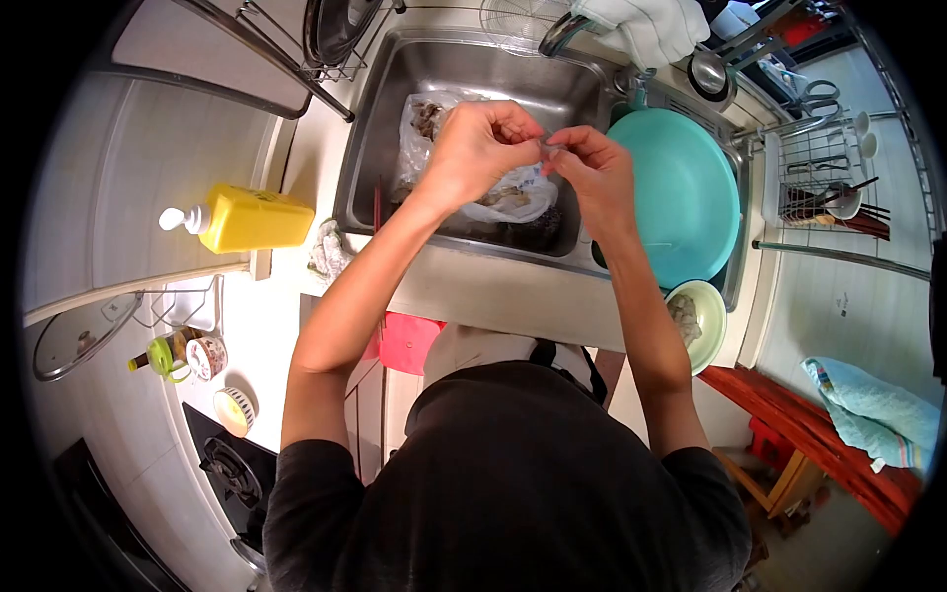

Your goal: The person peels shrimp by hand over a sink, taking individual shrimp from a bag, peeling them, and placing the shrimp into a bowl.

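Both hands meet above the metal sink (pixel 473 74), fingertips nearly touching. My left hand (pixel 485 150) is closed in a pinch, and so is my right hand (pixel 595 174). Between the fingertips is something small and greyish that I cannot make out. Below them in the sink lie plastic bags (pixel 533 202) with greyish-brown contents. A turquoise basin (pixel 686 197) stands right of my right hand. Near its lower edge, a pale green bowl (pixel 712 331) holds greyish pieces that look like shrimp.
A yellow pump bottle (pixel 258 219) and a crumpled cloth or bag (pixel 328 254) are left of the sink. The faucet (pixel 562 35) has a white towel (pixel 651 30) beside it. A wire utensil rack (pixel 809 178) stands right; a stove (pixel 232 469) is lower left.
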